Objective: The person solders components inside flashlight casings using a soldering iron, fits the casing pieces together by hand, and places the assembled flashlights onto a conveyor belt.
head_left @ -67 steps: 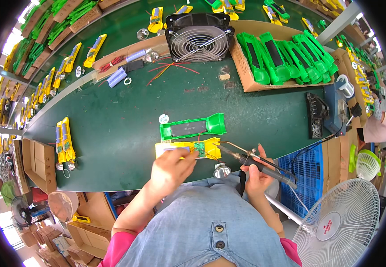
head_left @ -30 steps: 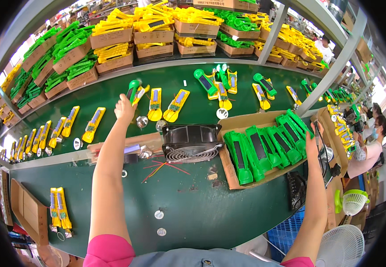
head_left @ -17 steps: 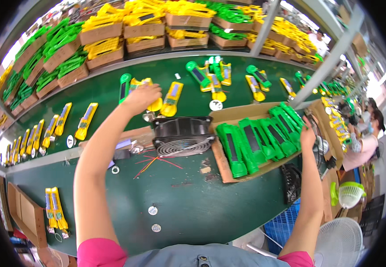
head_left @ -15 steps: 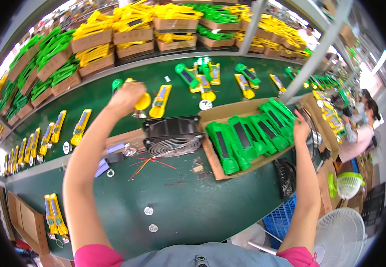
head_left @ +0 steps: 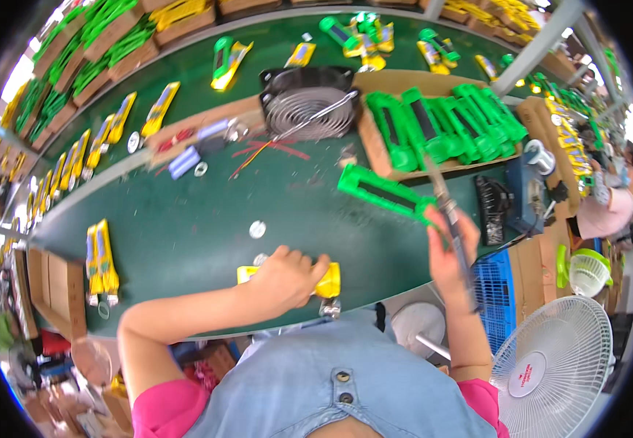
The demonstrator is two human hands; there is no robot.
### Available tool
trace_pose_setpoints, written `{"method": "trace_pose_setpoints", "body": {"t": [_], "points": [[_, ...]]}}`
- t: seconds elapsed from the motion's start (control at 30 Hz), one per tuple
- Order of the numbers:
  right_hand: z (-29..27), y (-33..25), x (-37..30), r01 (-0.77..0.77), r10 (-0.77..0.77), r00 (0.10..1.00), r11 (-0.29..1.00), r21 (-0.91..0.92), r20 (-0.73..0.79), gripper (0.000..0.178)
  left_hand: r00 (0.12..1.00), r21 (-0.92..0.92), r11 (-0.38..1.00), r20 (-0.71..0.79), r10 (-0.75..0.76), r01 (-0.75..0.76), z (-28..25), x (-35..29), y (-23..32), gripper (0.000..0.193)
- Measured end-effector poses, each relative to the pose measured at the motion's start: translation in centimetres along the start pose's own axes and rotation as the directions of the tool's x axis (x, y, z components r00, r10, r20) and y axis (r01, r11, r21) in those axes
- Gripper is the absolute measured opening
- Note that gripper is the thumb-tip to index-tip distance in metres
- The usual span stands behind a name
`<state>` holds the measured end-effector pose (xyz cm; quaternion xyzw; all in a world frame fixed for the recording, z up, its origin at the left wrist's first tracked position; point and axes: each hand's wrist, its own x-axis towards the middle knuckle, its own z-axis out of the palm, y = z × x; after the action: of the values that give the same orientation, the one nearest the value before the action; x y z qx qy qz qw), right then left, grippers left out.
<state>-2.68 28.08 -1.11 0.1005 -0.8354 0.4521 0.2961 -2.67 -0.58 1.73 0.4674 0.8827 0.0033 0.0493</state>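
My left hand (head_left: 287, 277) lies closed over a yellow flashlight body (head_left: 329, 280) at the table's near edge. A silvery reflector head (head_left: 330, 307) hangs at its right end. My right hand (head_left: 451, 244), blurred, grips a long thin tool that looks like a soldering iron (head_left: 453, 219), its narrow end pointing up and away. At the same fingers is one end of a green plastic housing (head_left: 386, 193) with a dark strip, slanting over the table; it appears pinched there too. Behind it stands a carton (head_left: 376, 157) of similar green housings (head_left: 426, 124).
A black fan (head_left: 305, 109) with a thin silver rod across its guard stands left of the carton. Loose wires (head_left: 269, 150) and purple cells (head_left: 185, 162) lie nearby. At right are a blue bench unit (head_left: 522, 196), a wire spool (head_left: 540, 157) and a white floor fan (head_left: 557, 372).
My left hand has come from the far belt to the near edge, now over a yellow flashlight body. My right hand has moved nearer from the carton's right side, with the tool and green housing.
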Motion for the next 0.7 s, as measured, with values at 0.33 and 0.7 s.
{"method": "trace_pose_setpoints", "body": {"t": [0.33,0.7], "points": [[5.1,-0.3,-7.2,0.086,-0.091,0.987,0.995,0.042,0.136,0.028,0.936,-0.435,0.892,-0.245,-0.252,0.126,1.6,-0.2,3.0,0.026],[4.7,-1.3,-7.4,-0.123,0.050,0.957,0.962,0.244,0.286,0.033,0.637,-0.990,0.000,-0.091,-0.765,-0.142,4.4,-1.8,2.3,0.008]]}}
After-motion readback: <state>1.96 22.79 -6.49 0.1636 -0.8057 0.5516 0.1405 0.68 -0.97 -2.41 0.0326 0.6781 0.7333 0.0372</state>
